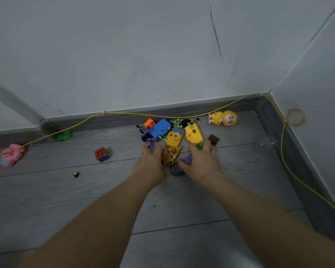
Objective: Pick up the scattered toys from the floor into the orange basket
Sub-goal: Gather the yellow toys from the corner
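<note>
Both hands are reaching into the toy pile by the wall: left hand (152,158) gripping the orange pyramid (170,154), right hand (200,159) clutching a purple toy (187,160); likely light, rigid plastic, easiest grabbed by edges.

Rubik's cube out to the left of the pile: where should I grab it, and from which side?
Probably from above, thumb and fingers pinching two opposite flat side faces of the small multicoloured Rubik's cube. It sits flat on the grey wood-look floor, apart from the other toys, with bare floor all round, so nothing blocks a straight-down reach. The left hand is nearer.
</note>
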